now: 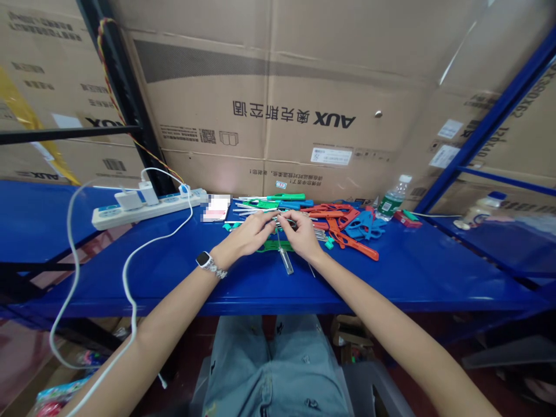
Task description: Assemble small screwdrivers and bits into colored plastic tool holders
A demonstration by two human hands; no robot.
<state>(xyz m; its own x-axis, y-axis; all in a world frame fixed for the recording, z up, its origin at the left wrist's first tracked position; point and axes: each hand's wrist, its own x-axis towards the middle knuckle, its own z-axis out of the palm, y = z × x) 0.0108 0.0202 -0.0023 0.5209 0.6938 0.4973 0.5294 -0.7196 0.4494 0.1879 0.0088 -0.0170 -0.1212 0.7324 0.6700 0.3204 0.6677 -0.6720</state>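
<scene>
My left hand (252, 233) and my right hand (303, 234) meet over the blue table, fingertips pinched close together. Whatever small piece lies between them is too small and covered to make out. Just below the fingers is a screwdriver (285, 262) with a clear handle, its thin shaft pointing up toward them. A green plastic part (271, 246) lies partly under my hands. Beyond them are green toy-gun-like pieces (291, 197) with pale rods. To the right of my right hand, orange-red plastic gun-shaped parts (347, 223) are heaped beside blue plastic parts (365, 226).
A white power strip (156, 207) with plugs stands at left, its white cable (127, 269) hanging over the front edge. A phone-like white item (216, 207) lies behind my left hand. A green-labelled bottle (394, 198) stands at right. Large cardboard (260, 75) walls the back.
</scene>
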